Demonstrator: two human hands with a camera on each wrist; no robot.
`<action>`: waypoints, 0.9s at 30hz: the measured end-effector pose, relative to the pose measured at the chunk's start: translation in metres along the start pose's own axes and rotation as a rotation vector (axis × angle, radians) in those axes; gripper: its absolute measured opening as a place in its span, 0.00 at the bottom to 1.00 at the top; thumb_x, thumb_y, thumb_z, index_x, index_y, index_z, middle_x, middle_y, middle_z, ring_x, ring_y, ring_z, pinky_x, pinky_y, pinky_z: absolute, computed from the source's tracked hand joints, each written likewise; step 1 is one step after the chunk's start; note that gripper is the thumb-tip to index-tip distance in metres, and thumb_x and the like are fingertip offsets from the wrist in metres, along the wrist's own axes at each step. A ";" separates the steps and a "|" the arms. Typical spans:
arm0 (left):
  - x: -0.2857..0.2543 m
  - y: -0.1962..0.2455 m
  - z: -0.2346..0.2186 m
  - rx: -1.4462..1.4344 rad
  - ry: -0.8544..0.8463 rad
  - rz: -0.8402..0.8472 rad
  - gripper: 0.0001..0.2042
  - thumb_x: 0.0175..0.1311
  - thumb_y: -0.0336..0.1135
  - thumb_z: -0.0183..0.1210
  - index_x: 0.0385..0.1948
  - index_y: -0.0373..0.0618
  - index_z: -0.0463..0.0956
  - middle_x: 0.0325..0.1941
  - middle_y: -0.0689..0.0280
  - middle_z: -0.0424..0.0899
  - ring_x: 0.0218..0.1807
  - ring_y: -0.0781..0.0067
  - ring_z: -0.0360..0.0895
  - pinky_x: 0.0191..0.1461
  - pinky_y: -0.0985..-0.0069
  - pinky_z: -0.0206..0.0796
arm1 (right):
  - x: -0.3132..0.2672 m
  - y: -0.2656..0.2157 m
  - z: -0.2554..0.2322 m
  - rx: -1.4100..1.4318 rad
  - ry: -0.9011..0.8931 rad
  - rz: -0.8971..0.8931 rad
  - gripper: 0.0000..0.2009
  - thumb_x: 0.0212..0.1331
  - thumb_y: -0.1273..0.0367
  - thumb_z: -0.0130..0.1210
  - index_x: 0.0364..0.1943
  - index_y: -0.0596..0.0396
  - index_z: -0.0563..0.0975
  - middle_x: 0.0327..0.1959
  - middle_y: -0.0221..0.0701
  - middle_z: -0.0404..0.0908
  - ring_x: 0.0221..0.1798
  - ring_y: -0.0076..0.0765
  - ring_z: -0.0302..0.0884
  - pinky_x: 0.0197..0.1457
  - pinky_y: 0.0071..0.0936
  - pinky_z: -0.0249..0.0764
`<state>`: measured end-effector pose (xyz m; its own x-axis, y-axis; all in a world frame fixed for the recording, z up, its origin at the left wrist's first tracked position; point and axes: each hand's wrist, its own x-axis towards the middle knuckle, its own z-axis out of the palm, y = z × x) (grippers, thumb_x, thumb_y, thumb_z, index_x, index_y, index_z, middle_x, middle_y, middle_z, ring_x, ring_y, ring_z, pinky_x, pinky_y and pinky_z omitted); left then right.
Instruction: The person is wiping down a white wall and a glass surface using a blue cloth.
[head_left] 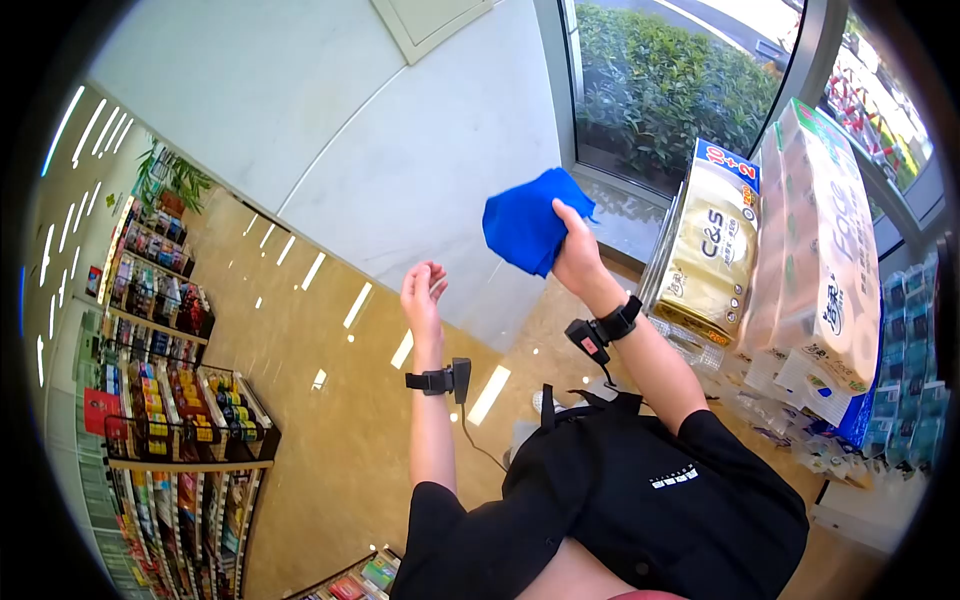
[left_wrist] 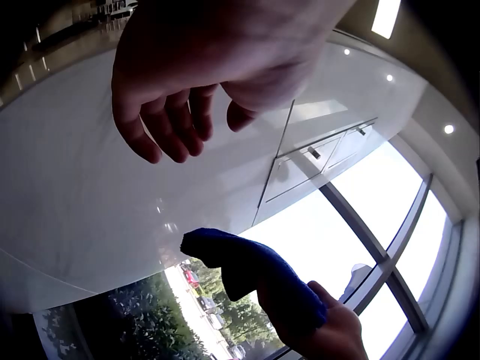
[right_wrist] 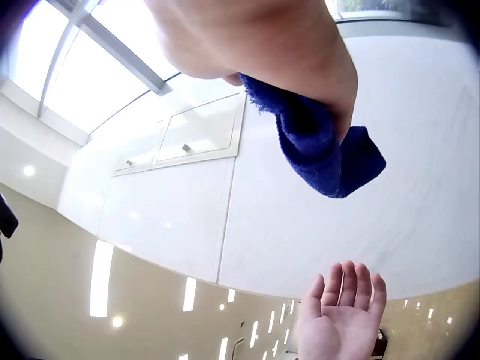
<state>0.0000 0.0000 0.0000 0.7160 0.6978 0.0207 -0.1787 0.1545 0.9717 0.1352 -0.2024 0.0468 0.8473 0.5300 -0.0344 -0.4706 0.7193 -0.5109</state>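
Note:
A blue cloth [head_left: 525, 222], folded and soft, is held in my right hand [head_left: 577, 250], with the thumb lying over its near side. It stands up in front of the white wall panel [head_left: 420, 170]. In the right wrist view, the cloth [right_wrist: 322, 157] hangs below the fingers in a loose fold with a frayed edge. My left hand [head_left: 422, 295] is raised to the left of the cloth and apart from it, holding nothing. Its fingers are loosely bent in the left wrist view, while the palm shows in the right wrist view.
Packs of tissue rolls [head_left: 710, 240] and a taller pink pack [head_left: 825, 250] stand stacked on my right, near the window [head_left: 680, 90]. Shelves of goods [head_left: 190, 410] line the left. A square panel [head_left: 430, 20] is set in the wall above.

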 end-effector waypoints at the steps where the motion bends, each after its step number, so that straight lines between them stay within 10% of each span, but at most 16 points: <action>1: 0.001 0.010 0.011 -0.006 -0.017 0.049 0.13 0.67 0.37 0.50 0.45 0.38 0.72 0.41 0.62 0.78 0.44 0.70 0.77 0.50 0.71 0.70 | 0.005 -0.013 0.010 0.033 -0.006 -0.003 0.19 0.63 0.61 0.49 0.55 0.56 0.69 0.56 0.35 0.73 0.58 0.37 0.70 0.64 0.37 0.65; 11: 0.104 0.094 0.047 0.123 -0.023 0.354 0.12 0.68 0.34 0.46 0.44 0.36 0.72 0.40 0.61 0.79 0.42 0.72 0.77 0.48 0.73 0.69 | 0.192 -0.016 0.110 -0.262 -0.024 -0.405 0.20 0.65 0.56 0.48 0.49 0.60 0.73 0.42 0.26 0.76 0.45 0.22 0.71 0.52 0.21 0.66; 16: 0.145 0.110 0.092 0.239 -0.083 0.457 0.12 0.69 0.34 0.45 0.43 0.35 0.72 0.38 0.59 0.80 0.38 0.70 0.78 0.46 0.73 0.70 | 0.221 0.032 0.132 -0.617 -0.229 -0.745 0.25 0.68 0.60 0.43 0.62 0.63 0.62 0.58 0.36 0.69 0.60 0.33 0.62 0.65 0.26 0.55; 27: 0.204 0.086 0.167 0.228 -0.192 0.309 0.09 0.67 0.32 0.47 0.40 0.36 0.72 0.37 0.60 0.81 0.36 0.73 0.78 0.44 0.76 0.70 | 0.366 -0.083 0.084 -0.826 -0.045 -0.694 0.22 0.67 0.53 0.41 0.48 0.60 0.69 0.37 0.33 0.72 0.42 0.31 0.64 0.50 0.30 0.63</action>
<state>0.2432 0.0386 0.1276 0.7688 0.5409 0.3411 -0.2659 -0.2146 0.9398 0.4637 -0.0309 0.1485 0.8475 0.1512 0.5088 0.4346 0.3525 -0.8288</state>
